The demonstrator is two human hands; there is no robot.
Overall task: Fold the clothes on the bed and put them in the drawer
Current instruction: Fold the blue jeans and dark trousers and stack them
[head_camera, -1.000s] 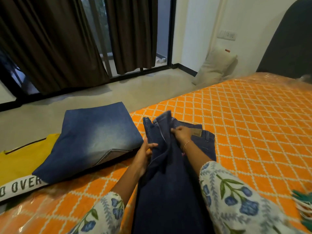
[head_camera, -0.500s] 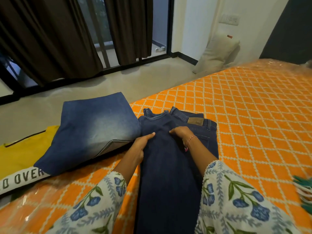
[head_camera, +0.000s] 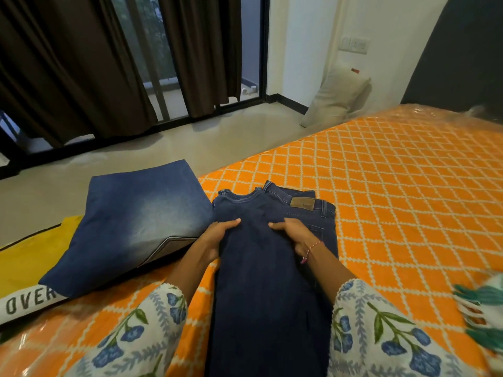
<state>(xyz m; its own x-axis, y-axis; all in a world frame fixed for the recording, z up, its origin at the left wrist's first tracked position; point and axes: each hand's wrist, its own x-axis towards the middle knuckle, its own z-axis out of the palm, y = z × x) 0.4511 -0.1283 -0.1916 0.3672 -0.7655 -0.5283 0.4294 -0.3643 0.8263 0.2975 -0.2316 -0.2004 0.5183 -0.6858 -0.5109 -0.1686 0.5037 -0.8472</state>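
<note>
Dark navy jeans point(head_camera: 272, 281) lie lengthwise on the orange bed point(head_camera: 394, 186), folded in half along the legs, waistband with a brown patch at the far end. My left hand point(head_camera: 215, 235) lies flat against the left edge of the jeans near the waist. My right hand point(head_camera: 296, 235) presses flat on the jeans just below the patch. Left of them a folded faded blue denim garment point(head_camera: 136, 224) rests partly on a yellow shirt point(head_camera: 30, 257) with white lettering.
The bed's left edge drops to a grey floor point(head_camera: 136, 159) before dark curtains point(head_camera: 81, 63) and a glass door. A beige cushion point(head_camera: 337, 99) leans on the far wall. A green and white cloth point(head_camera: 484, 308) lies at the right edge.
The jeans, held up and bunched a second ago, now lie flat on the bed. Both hands have let go and moved to press on the fabric near the waist.
</note>
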